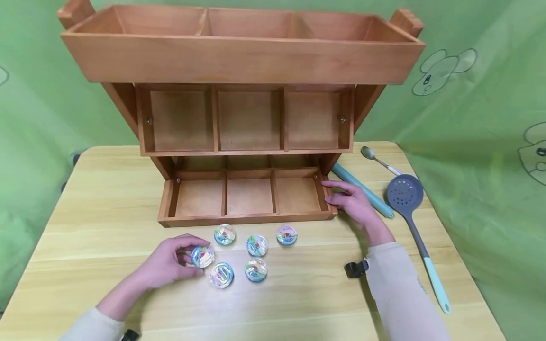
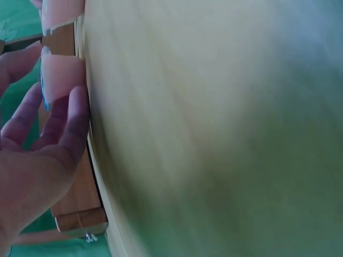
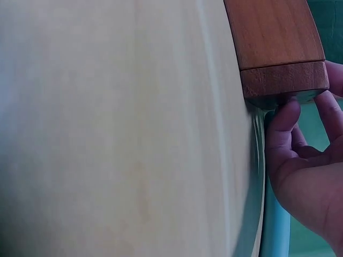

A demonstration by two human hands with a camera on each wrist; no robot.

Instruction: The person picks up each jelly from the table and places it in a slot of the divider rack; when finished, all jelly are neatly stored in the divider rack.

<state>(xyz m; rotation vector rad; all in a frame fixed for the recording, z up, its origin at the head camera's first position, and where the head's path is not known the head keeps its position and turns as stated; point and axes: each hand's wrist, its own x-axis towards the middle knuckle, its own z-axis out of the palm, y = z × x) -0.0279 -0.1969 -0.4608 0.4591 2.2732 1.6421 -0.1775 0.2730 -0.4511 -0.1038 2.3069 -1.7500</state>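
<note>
My left hand [image 1: 170, 260] pinches a small jelly cup [image 1: 203, 256] with a shiny printed lid between thumb and fingers. In the left wrist view its pinkish side [image 2: 63, 76] faces the camera, close to the tabletop. Just beside it lies another jelly cup [image 1: 221, 275]; several more, such as this one [image 1: 256, 269], are spread before the wooden rack [image 1: 247, 220]. At the rack's lowest tier, my right hand [image 1: 355, 203] touches the right end with extended fingers and thumb. The right wrist view shows the thumb against that end block [image 3: 284, 80].
Three stepped tiers of the rack, divided into compartments, rise at the back, the top one overhanging. On the right lie a blue-green rod [image 1: 362, 189], a spoon [image 1: 379, 160] and a grey skimmer [image 1: 405, 194] with a pale handle. Green cloth [image 1: 482, 142] surrounds the wooden table [image 1: 298, 303].
</note>
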